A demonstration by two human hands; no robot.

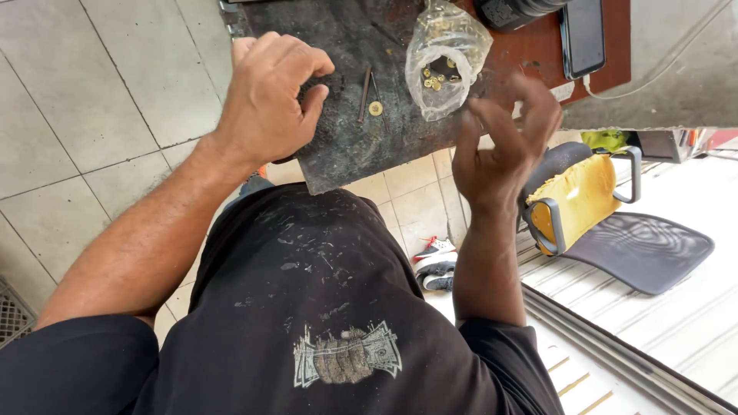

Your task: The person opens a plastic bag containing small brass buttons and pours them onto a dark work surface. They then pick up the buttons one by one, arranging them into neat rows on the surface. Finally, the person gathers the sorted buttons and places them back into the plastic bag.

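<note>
My left hand (269, 96) is closed over a small dark round part on the grimy dark work surface (346, 146), fingers curled around it. My right hand (503, 146) hovers near the surface's right edge, palm toward me, fingers apart and curled, holding nothing I can see. Between the hands lie a thin dark pin (364, 94) and a small brass washer (375, 108). A clear plastic bag (446, 58) with several small brass pieces sits just above my right hand.
A black phone (582, 34) lies on the red-brown tabletop (538, 54) at the upper right. Below are a tiled floor (92, 107), a worn office chair with torn yellow foam (584, 204), a sneaker (434, 253) and metal door tracks (615, 338).
</note>
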